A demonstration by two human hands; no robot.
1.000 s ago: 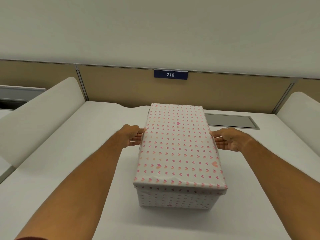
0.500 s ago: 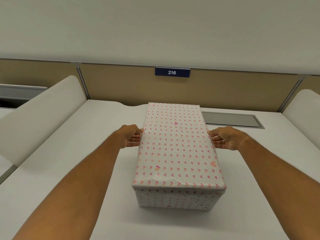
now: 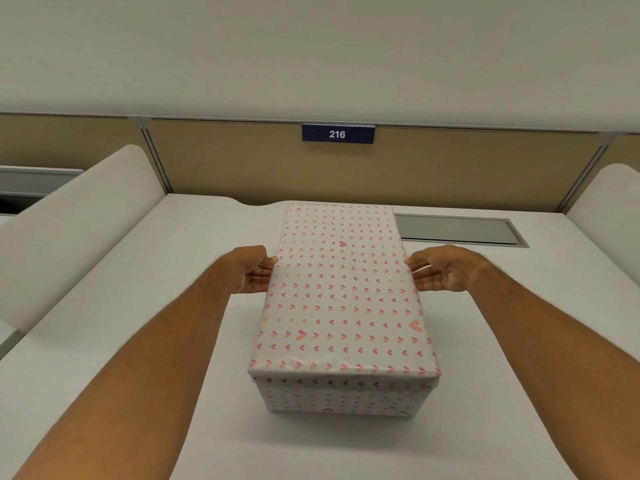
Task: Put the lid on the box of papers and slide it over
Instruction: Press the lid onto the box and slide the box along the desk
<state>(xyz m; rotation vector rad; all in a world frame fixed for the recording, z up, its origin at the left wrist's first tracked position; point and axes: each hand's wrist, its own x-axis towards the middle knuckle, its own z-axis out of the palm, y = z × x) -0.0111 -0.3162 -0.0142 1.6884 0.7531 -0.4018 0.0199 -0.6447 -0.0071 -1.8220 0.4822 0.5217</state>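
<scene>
Desk: white surface under both forearms and under the box, running past the fingertips to the tan partition at the back.
Side dividers: one white rounded panel well out beyond the back of the left hand, another out beyond the right hand.
Box: wrapped in white paper with small pink and orange hearts, standing on the desk between the two sets of fingers, its long sides facing them and one short end toward the wearer.
Lid: same heart paper, seated level on the box; its rim overhangs the near end, and its long edges lie right at the fingertips on each side.
Left hand: palm turned toward the box, fingers slightly spread and lightly curled, tips touching the lid's left edge about halfway along; not wrapped around anything.
Right hand: mirrors it on the other side, fingers loosely apart, tips against the lid's right edge; a flat press, no closed grip.
Grey inset panel: let into the desk beyond the right fingertips, toward the partition, partly hidden behind the box's far right corner.
Number plate: dark blue, reading 216, on the partition's top edge, far beyond both sets of fingertips and roughly in line with the gap between them.
</scene>
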